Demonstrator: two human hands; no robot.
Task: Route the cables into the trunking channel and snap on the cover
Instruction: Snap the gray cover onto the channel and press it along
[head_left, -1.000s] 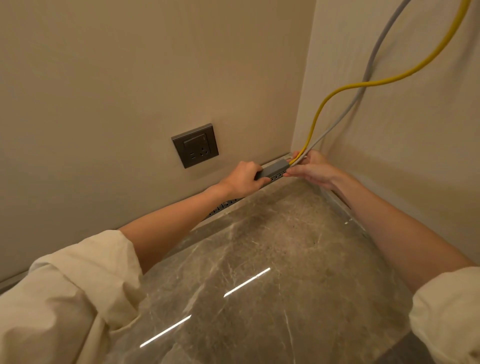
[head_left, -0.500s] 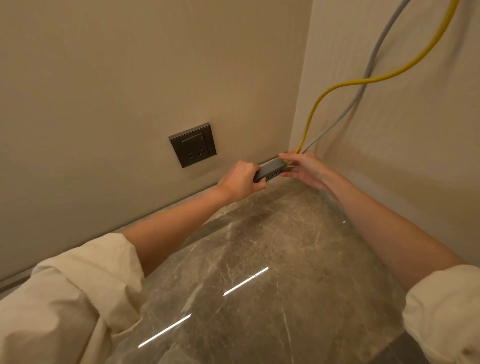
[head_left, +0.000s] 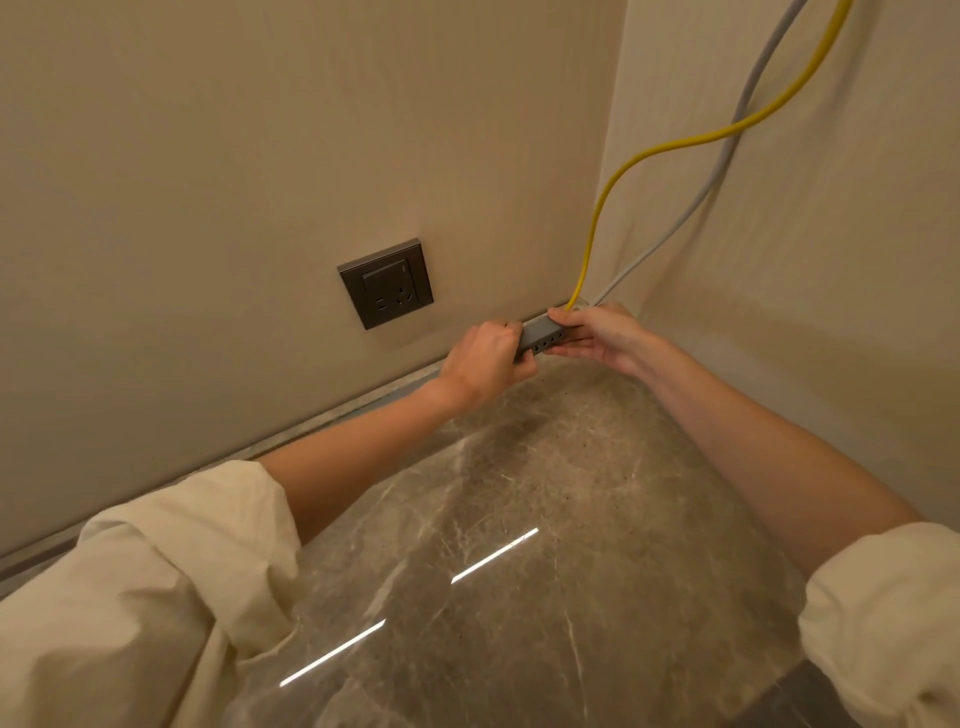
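A short grey slotted trunking piece (head_left: 543, 334) is held at the back corner of the marble counter, just off the wall. My left hand (head_left: 488, 358) grips its left end. My right hand (head_left: 597, 332) holds its right end, thumb on top. A yellow cable (head_left: 613, 176) and a grey cable (head_left: 727, 150) hang down the right wall and run in at the trunking's right end, under my right fingers. How far they lie inside the channel is hidden.
A dark wall socket (head_left: 385, 283) sits on the back wall to the left of my hands. The grey marble counter (head_left: 519, 493) fills the foreground, with walls meeting in a corner behind the trunking.
The trunking piece has come up off the counter's back edge and now sits a little higher between both hands. The slotted strip seen along the wall a second ago is out of sight.
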